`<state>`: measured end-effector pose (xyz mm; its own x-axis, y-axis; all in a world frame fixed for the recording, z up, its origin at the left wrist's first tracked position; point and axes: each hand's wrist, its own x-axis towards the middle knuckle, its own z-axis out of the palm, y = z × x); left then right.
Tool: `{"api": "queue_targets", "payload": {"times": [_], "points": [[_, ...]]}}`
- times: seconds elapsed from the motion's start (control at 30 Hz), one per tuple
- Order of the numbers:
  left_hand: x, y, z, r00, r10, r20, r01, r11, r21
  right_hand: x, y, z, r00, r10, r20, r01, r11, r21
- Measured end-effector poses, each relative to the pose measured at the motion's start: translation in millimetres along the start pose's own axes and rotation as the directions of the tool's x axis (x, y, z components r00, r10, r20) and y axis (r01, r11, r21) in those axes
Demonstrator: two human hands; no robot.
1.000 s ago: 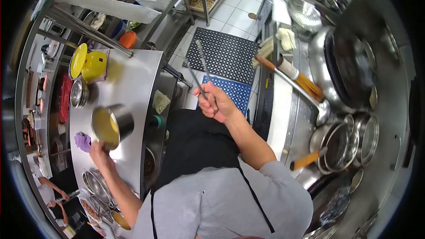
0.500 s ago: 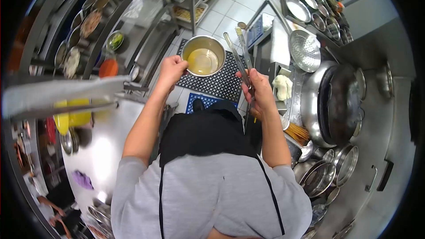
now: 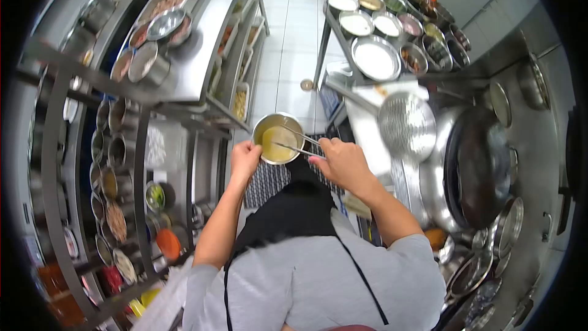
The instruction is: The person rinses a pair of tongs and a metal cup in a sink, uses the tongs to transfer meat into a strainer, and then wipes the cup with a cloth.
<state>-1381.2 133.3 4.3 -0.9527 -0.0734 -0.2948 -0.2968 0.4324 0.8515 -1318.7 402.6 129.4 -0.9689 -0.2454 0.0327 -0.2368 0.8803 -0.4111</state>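
Observation:
My left hand [image 3: 245, 159] grips the rim of a small steel bowl [image 3: 261, 130] that holds yellow liquid, held out in front of my black apron. My right hand [image 3: 340, 160] holds long metal chopsticks [image 3: 295, 143]; their tips reach left into the bowl and into the liquid. Both hands are close together, above a black floor mat.
A large dark wok [image 3: 481, 159] and a perforated skimmer [image 3: 406, 125] lie to the right. Several steel trays of ingredients [image 3: 375, 58] stand at the upper right. A shelving rack with containers [image 3: 122, 147] fills the left; a counter with pans [image 3: 165, 24] is at the upper left.
I have turned away from the steel counter. The bowl came off it and now sits low in front of me, and the chopsticks have swung down into its liquid.

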Motion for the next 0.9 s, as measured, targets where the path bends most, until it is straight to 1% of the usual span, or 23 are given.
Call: {"api": "queue_targets", "payload": {"times": [0.03, 0.1, 0.17, 0.2, 0.3, 0.33, 0.43, 0.47, 0.57, 0.6, 0.7, 0.73, 0.83, 0.87, 0.9], "points": [[18, 24, -4, 0.999, -0.031, -0.016, 0.030, 0.999, -0.041, 27, 4, -13, 0.998, -0.021, -0.067, 0.024, 0.999, 0.047], [61, 56, -11, 0.998, -0.064, -0.018, 0.061, 0.990, -0.131, 81, 15, -40, 0.990, -0.041, -0.133, 0.054, 0.994, 0.096], [107, 74, -14, 0.998, -0.070, -0.003, 0.069, 0.987, -0.143, 132, 32, -58, 0.976, -0.090, -0.199, 0.113, 0.988, 0.109], [135, 86, -14, 0.998, -0.062, 0.002, 0.062, 0.986, -0.153, 156, 48, -55, 0.987, -0.103, -0.120, 0.112, 0.991, 0.067], [195, 144, -12, 0.996, 0.069, 0.063, -0.073, 0.995, 0.066, 217, 83, -60, 0.987, -0.109, 0.117, 0.121, 0.988, -0.099], [222, 145, 0, 0.997, 0.077, 0.030, -0.073, 0.988, -0.136, 234, 89, -61, 0.995, -0.077, 0.067, 0.083, 0.991, -0.101], [274, 178, 20, 0.994, 0.038, 0.099, -0.010, 0.962, -0.273, 274, 101, -73, 0.999, 0.042, 0.026, -0.040, 0.996, -0.079], [293, 189, 24, 0.992, 0.049, 0.116, -0.027, 0.982, -0.188, 285, 103, -79, 0.997, 0.070, 0.024, -0.068, 0.994, -0.081], [355, 213, 41, 0.982, -0.002, 0.189, 0.038, 0.981, -0.189, 327, 118, -81, 0.992, 0.122, -0.027, -0.125, 0.985, -0.123], [377, 220, 47, 0.976, 0.043, 0.212, 0.013, 0.967, -0.254, 341, 123, -83, 0.991, 0.118, -0.062, -0.124, 0.986, -0.108], [455, 242, 60, 0.965, 0.045, 0.259, 0.019, 0.971, -0.240, 396, 135, -91, 0.968, 0.222, -0.114, -0.238, 0.957, -0.165], [473, 263, 60, 0.956, 0.053, 0.289, 0.024, 0.967, -0.255, 415, 139, -97, 0.966, 0.202, -0.161, -0.229, 0.958, -0.171], [568, 287, 76, 0.928, 0.149, 0.341, -0.082, 0.976, -0.202, 485, 156, -110, 0.927, 0.345, -0.147, -0.368, 0.911, -0.186], [601, 295, 83, 0.921, 0.194, 0.337, -0.145, 0.976, -0.165, 510, 161, -116, 0.910, 0.387, -0.146, -0.411, 0.888, -0.205], [631, 306, 89, 0.911, 0.236, 0.337, -0.204, 0.971, -0.128, 535, 169, -123, 0.911, 0.375, -0.171, -0.403, 0.897, -0.181]]}}
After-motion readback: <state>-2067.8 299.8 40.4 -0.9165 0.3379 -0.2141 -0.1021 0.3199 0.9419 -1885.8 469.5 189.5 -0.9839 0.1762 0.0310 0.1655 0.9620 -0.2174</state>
